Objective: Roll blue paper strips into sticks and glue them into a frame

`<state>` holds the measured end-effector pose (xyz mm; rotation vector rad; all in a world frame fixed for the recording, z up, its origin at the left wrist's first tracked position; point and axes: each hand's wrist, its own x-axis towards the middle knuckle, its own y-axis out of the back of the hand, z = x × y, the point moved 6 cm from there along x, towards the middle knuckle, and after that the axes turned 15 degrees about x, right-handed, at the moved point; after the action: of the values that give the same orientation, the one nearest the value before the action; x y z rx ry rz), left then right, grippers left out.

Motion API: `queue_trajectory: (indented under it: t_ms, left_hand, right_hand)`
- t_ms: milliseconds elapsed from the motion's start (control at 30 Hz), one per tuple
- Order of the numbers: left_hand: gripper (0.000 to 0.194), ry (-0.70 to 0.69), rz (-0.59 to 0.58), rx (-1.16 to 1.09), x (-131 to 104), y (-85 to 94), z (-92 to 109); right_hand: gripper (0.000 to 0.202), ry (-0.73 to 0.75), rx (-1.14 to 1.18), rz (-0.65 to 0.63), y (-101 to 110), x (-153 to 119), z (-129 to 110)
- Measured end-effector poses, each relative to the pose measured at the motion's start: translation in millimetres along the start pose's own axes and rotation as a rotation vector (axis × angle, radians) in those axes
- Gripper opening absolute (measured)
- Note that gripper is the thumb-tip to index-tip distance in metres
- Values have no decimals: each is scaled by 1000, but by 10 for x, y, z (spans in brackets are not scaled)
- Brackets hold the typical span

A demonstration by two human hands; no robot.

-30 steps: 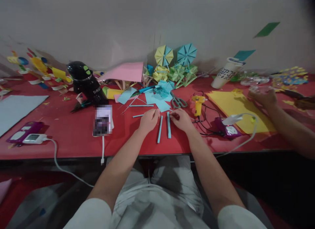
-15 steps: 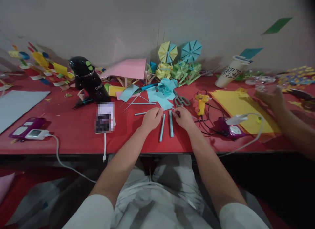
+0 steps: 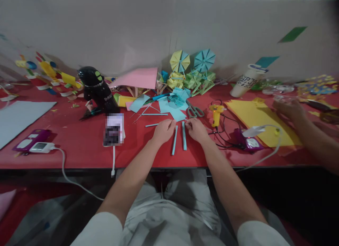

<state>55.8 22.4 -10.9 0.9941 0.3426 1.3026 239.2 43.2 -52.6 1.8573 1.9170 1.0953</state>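
Both my hands rest low over the red tabletop, close together with a small gap between them. My left hand point(image 3: 164, 130) has its fingers curled and pressed together beside the top end of a thin rolled blue paper stick point(image 3: 174, 141). Whatever those fingertips pinch is too small to make out. My right hand point(image 3: 196, 129) is likewise closed, thumb against fingers, just right of a thicker blue paper stick point(image 3: 184, 136); its grip is also hidden. Another blue stick point(image 3: 152, 125) lies partly behind my left hand, and a long one point(image 3: 155, 114) lies farther back.
Behind my hands lie blue paper pieces point(image 3: 178, 113) and grey-handled scissors point(image 3: 195, 110). A yellow glue gun point(image 3: 216, 113) stands to the right, by a purple power socket point(image 3: 250, 142). A black bottle point(image 3: 99, 92) is at left. Another person's hand point(image 3: 290, 110) is over yellow paper point(image 3: 254, 115).
The view has tilted up slightly, so everything sits a little lower. My hands keep nearly the same pose beside the two sticks.
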Motion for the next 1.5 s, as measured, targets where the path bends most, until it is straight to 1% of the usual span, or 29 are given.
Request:
queue_trajectory:
  t_ms: [67, 167, 300, 400, 467, 600, 700, 800, 833, 900, 967, 1000, 1033, 1100, 1167, 1200, 1233, 1300, 1400, 1500]
  left_hand:
    - [42, 4, 0, -6, -3, 7, 1]
    - [42, 14, -6, -10, -9, 18, 6]
    - [42, 29, -18, -2, -15, 23, 11]
    - [42, 29, -21, 7, -15, 22, 15]
    - [43, 25, -16, 11, -15, 21, 16]
    - [42, 8, -5, 8, -11, 7, 11]
    - [40, -13, 7, 18, -8, -12, 2]
    - [31, -22, 32, 12, -12, -13, -6]
    - [28, -23, 36, 2, -14, -4, -4]
    - [24, -30, 27, -17, -12, 30, 14]
    - [28, -34, 12, 0, 7, 95, 43]
    - [29, -36, 9, 1, 27, 138, 59]
    - [29, -31, 10, -10, 53, 183, 69]
    - [28, -24, 9, -22, 126, 262, 77]
    - [28, -8, 11, -8, 210, 312, 46]
    - [29, 7, 14, 7, 248, 325, 12]
    - [29, 32, 19, 18, 280, 330, -38]
    - [27, 82, 27, -5, 316, 317, -159]
    - [29, 110, 32, -86, 308, 261, -328]
    - [30, 191, 48, -175, 265, 219, -483]
  right_hand:
    - [11, -9, 22, 28, 23, -20, -8]
    - [15, -25, 137, 76, 89, -51, -41]
    - [27, -60, 309, 207, 203, -77, -69]
    - [29, -67, 408, 287, 239, -75, -63]
    - [30, -77, 474, 311, 240, -70, -42]
    - [31, -111, 549, 316, 224, -75, 12]
    - [33, -131, 514, 320, 227, -87, 35]
    - [33, -124, 346, 344, 289, -71, 9]
    - [33, -93, 275, 356, 328, -50, -28]
    - [35, 21, 138, 372, 414, 24, -146]
    - [28, 128, 43, 358, 473, 148, -278]
    - [23, 156, 14, 329, 480, 236, -336]
    - [23, 170, 3, 292, 472, 341, -392]
    - [30, 193, 40, 206, 416, 591, -525]
    - [21, 236, 140, 163, 342, 871, -707]
    - [22, 249, 190, 113, 277, 1021, -809]
    - [25, 251, 227, 58, 204, 1171, -911]
    - [20, 247, 238, -51, 47, 1453, -1109]
    - [24, 164, 198, -70, -114, 1824, -1280]
    - [17, 95, 210, -105, -295, 2116, -1318]
